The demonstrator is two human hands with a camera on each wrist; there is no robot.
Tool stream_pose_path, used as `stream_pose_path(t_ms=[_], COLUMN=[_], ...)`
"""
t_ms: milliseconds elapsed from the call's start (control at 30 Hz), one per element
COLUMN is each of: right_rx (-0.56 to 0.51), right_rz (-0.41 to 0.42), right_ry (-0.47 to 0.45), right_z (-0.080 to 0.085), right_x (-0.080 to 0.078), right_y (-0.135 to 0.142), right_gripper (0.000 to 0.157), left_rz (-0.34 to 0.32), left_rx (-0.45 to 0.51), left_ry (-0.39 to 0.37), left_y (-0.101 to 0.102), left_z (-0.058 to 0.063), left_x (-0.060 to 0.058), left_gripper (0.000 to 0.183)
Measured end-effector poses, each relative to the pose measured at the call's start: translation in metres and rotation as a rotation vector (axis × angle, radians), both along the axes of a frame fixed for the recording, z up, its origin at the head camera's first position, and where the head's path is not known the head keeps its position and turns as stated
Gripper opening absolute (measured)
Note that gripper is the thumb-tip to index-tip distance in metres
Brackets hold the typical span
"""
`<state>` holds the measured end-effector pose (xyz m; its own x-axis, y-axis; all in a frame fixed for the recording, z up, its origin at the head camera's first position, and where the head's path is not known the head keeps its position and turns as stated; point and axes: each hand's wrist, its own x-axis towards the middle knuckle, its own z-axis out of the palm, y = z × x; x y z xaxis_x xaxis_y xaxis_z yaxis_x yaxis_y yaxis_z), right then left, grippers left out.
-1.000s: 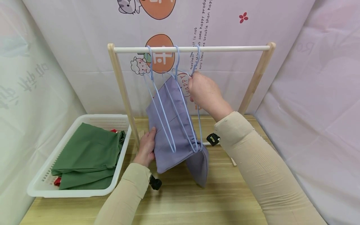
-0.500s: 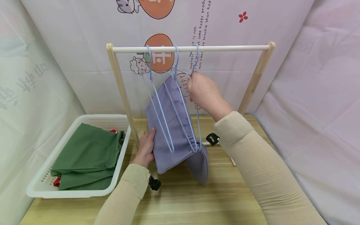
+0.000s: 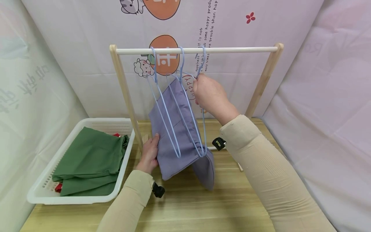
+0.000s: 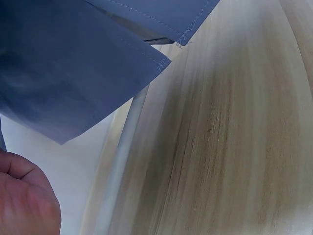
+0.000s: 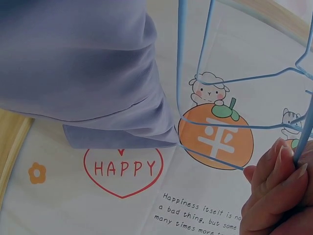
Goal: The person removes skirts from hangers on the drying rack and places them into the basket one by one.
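A purple garment (image 3: 168,164) hangs below the rack's white rod, behind two blue wire hangers. Its left edge is pinched by my left hand (image 3: 148,154), thumb in front and fingers hidden behind the cloth. My right hand (image 3: 211,96) grips the rightmost blue hanger (image 3: 204,129) just below its hook, which is over the rod. In the right wrist view, the wire of this hanger (image 5: 210,157) runs into the folded garment (image 5: 73,63). Stitched hem corners of the garment (image 4: 73,63) hang loose in the left wrist view, above part of my left hand (image 4: 29,200).
A left hanger (image 3: 155,75) and a middle hanger (image 3: 181,75) hang bare on the rod (image 3: 240,50) of a wooden rack. At left, a white plastic basket (image 3: 69,200) holds folded green cloth (image 3: 90,154), with red cloth (image 3: 58,188) showing beneath. Fabric walls surround the wooden table (image 3: 185,209).
Very little differs. My left hand and the garment's left edge have sunk slightly, and the hanging flap has risen a touch. My right hand stays on the same hanger.
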<state>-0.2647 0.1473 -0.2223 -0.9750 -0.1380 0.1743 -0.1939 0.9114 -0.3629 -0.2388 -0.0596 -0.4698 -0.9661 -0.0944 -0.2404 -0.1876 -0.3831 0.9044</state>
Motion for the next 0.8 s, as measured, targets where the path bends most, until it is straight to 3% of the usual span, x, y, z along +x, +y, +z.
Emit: stream_pose_path(t_ms=[800], right_rx=[0.036], right_rz=[0.004], right_ry=[0.032], right_z=[-0.0002], right_x=[-0.0024], right_y=[0.0011], right_gripper=[0.039], left_rz=[-0.015], left_rx=[-0.007], left_ry=[-0.001], left_y=[-0.0060], left_z=[-0.0089], left_x=[-0.0002], left_gripper=[0.046])
